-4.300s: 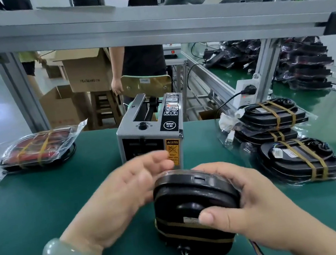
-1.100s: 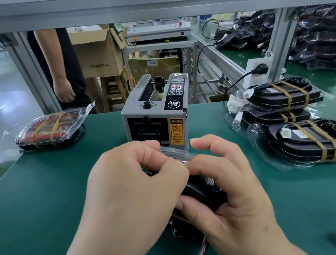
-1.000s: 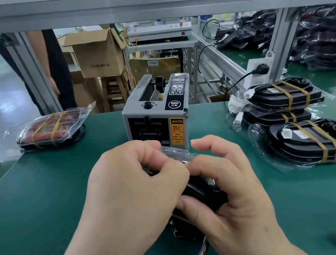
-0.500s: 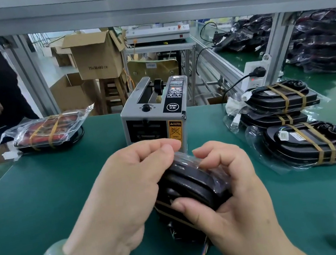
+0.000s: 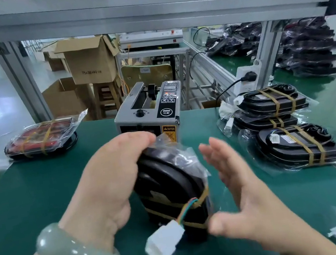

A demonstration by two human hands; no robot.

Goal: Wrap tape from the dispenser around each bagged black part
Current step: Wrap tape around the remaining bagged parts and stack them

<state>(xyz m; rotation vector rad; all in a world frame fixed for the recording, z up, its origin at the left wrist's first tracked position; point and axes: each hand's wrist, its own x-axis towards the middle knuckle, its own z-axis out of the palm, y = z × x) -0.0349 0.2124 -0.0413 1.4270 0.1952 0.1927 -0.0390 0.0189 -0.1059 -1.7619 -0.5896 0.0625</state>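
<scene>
**Left hand** (image 5: pixel 113 182): clamped over the top edge of the bagged black part (image 5: pixel 172 182), fingers curled round its far side. A pale jade-green stone bangle (image 5: pixel 77 253) sits on the wrist. The grip looks meant to keep the piece standing on end, leaving its sides free for taping.

**Right hand** (image 5: pixel 238 187): released, with fingers straight and spread and the palm facing the part. It is blurred. The thumb tip lies close to the lower tape band; from here I cannot tell whether it touches.

**Bagged black part**: a glossy black moulded plastic housing in a clear crinkled bag. It stands upright on the dark green bench mat (image 5: pixel 30 207), directly in front of the dispenser.
- Two bands of tan tape (image 5: pixel 200 197) circle its lower end and cinch the bag tight, while the loose bag mouth sticks up at the top.
- Coloured wires come out near the upper band and end in a white plastic connector (image 5: pixel 165 242), which hangs toward me.
- I judge this piece wrapped and close to being set aside.

**Grey metal tape dispenser** (image 5: pixel 147 117): box-shaped, with a black dial and a yellow caution label. It stands just behind the part, presumably so strips can be pulled straight onto the work.

**Stack of banded black housings** (image 5: pixel 275 106): on the right near the bench rail, each bagged and crossed by twin tan strips. This is likely the finished pile.

**Red-lensed bagged unit** (image 5: pixel 41 138): far left, alone and also taped, well apart from the stack.

**White socket with black plug** (image 5: pixel 246 78): behind the stack, probably feeding the dispenser.

**Brown cardboard boxes** (image 5: pixel 90 60): beyond the bench.
</scene>
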